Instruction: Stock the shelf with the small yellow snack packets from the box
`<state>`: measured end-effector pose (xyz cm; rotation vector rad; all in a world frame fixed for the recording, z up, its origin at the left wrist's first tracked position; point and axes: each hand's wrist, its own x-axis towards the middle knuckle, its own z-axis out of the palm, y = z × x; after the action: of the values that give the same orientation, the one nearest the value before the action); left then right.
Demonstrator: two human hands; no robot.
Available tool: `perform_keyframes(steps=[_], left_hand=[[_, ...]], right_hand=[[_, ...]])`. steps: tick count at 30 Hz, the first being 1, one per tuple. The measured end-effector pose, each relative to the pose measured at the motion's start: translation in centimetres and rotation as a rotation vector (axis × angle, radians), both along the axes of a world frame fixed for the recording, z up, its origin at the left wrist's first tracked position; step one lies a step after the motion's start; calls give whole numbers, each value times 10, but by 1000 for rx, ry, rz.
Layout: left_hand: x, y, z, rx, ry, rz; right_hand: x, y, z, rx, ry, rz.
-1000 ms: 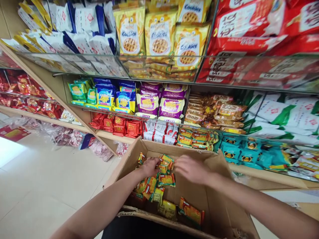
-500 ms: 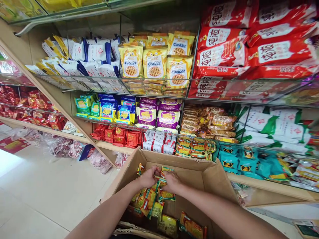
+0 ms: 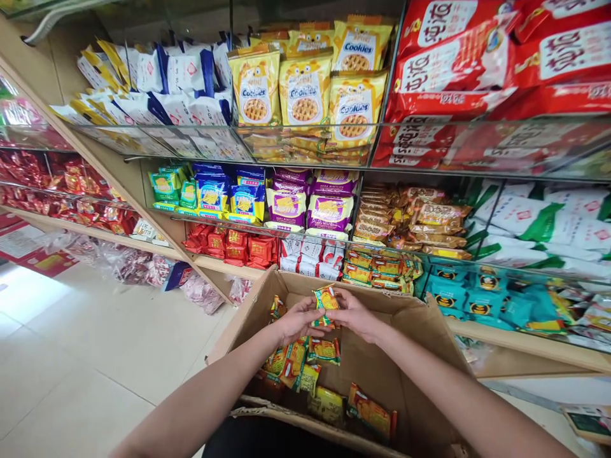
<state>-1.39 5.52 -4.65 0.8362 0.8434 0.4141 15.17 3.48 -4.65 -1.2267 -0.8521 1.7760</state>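
Observation:
Between my two hands is a small yellow, green and orange biscuit packet [image 3: 326, 299], held up over an open cardboard box [image 3: 396, 369]. My left hand [image 3: 300, 320] grips its left side, thumb across the front. From the right, my right hand [image 3: 356, 314] pinches the same packet with thumb and fingers. More wrapping of the same colours shows just below it; I cannot tell how many packets are held. Inside the box lie several loose packets, among them an orange and green one [image 3: 372, 412], a yellow one [image 3: 326, 404] and one just beneath my hands [image 3: 324, 350].
Glass-fronted shelves stand behind the box. Their lowest row holds similar yellow-green packets [image 3: 358, 267], red packets [image 3: 236, 247] and teal packets [image 3: 446, 296]. Yellow cookie bags [image 3: 305, 92] and large red bags [image 3: 453, 60] sit higher. Plastic bags [image 3: 200, 292] lie on the tiled floor [image 3: 95, 362] at left.
Both hands have risen from among the packets in the box, bringing a biscuit packet up between them. The view has shifted, so the upper shelves sit higher in the picture.

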Motion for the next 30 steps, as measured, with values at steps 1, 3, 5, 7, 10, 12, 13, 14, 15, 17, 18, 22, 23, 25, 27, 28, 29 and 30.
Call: perform_keyframes(steps=[1, 3, 5, 7, 10, 12, 13, 14, 15, 17, 18, 22, 23, 25, 27, 28, 29, 30], left_hand=[[1, -1, -1, -1, 14, 2], [2, 0, -3, 9, 30, 5], [2, 1, -7, 26, 36, 4], [1, 3, -11, 32, 53, 10], [1, 5, -14, 37, 76, 33], [0, 6, -14, 64, 70, 49], [0, 6, -13, 76, 61, 54], [0, 6, -12, 85, 51, 61], [0, 6, -10, 88, 41, 71], [-1, 7, -7, 79, 30, 99], [-1, 7, -5, 73, 31, 117], [-3, 10, 1, 69, 38, 167], [-3, 10, 1, 74, 37, 175], [-3, 10, 1, 82, 38, 182], [-3, 10, 1, 75, 31, 178], [-3, 9, 1, 69, 27, 173], [-2, 9, 1, 63, 22, 173], [-2, 9, 1, 56, 17, 182]], right_hand=[[1, 0, 1, -3, -10, 14], [3, 1, 0, 2, -55, 59], [6, 4, -4, 51, -123, 81], [9, 7, -9, 123, -220, 78], [13, 10, -15, 155, -256, 101], [15, 10, -14, 113, -203, 114], [17, 10, -13, 88, -183, 112], [18, 10, -11, 67, -179, 114], [19, 10, -8, 55, -185, 123], [21, 10, -2, 73, -203, 164], [23, 11, 1, 103, -215, 185], [36, 12, 16, 310, -352, 209], [39, 13, 20, 344, -388, 202], [45, 14, 25, 344, -422, 167], [49, 14, 26, 290, -404, 130], [49, 14, 25, 268, -383, 120], [49, 14, 24, 252, -363, 112], [48, 13, 22, 241, -343, 111]])
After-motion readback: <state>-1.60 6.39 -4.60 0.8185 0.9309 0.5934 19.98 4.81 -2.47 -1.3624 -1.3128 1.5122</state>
